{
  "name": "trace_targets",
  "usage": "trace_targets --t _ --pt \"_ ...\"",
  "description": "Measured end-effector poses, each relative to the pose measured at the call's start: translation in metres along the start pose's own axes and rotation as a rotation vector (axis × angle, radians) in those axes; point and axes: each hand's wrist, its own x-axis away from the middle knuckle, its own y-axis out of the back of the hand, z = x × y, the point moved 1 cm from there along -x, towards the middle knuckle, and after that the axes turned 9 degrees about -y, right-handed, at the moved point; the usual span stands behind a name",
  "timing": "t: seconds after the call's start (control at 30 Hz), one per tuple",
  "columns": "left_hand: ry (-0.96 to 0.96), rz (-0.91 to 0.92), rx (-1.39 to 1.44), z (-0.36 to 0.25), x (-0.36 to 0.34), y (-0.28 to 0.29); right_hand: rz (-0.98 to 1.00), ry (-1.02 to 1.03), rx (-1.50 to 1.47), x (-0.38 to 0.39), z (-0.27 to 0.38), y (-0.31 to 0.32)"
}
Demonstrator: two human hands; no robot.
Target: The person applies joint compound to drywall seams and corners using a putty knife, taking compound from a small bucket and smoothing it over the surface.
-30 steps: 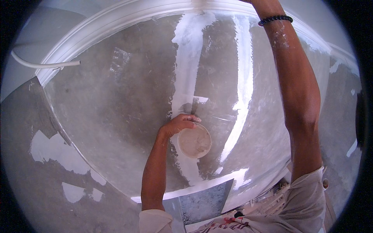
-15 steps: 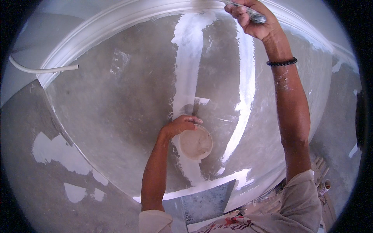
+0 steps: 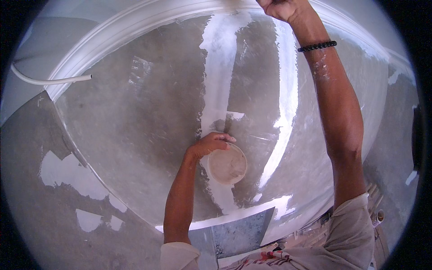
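My left hand (image 3: 211, 145) is wrapped round the rim of a round pale tub (image 3: 227, 164), held in front of the grey wall. Inside the tub is a pale, watery-looking layer. Up at the top edge my right hand (image 3: 284, 8) reaches to the white moulding (image 3: 180, 15), its fingers curled and partly cut off by the picture's edge. The tool with a stained handle that it gripped half a second earlier is out of sight now. Between the arms, white bands of filler (image 3: 218, 63) run down the grey wall (image 3: 166, 108).
A bent white conduit (image 3: 67, 82) sticks out at the left. White patches (image 3: 69, 173) mark the adjoining wall. Below the tub is a dark rectangular opening (image 3: 238, 234) edged in white. Lengths of wood and a cylinder (image 3: 378, 217) lie at the lower right.
My right hand has moved up and slightly left, carrying the tool handle out of the picture. My left hand and the tub have barely moved.
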Motion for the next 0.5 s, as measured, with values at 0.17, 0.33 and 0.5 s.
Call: trace_targets --t 0.17,0.33,0.5 --pt "0.020 -0.032 0.033 0.005 0.009 0.001 0.109 0.107 -0.058 0.018 -0.037 0.013" --pt "-0.003 -0.031 0.000 -0.002 0.003 -0.003 0.183 0.282 0.279 0.054 -0.045 0.049" --pt "0.054 -0.020 0.008 -0.008 0.004 -0.003 -0.266 0.597 0.631 0.052 -0.079 0.067"
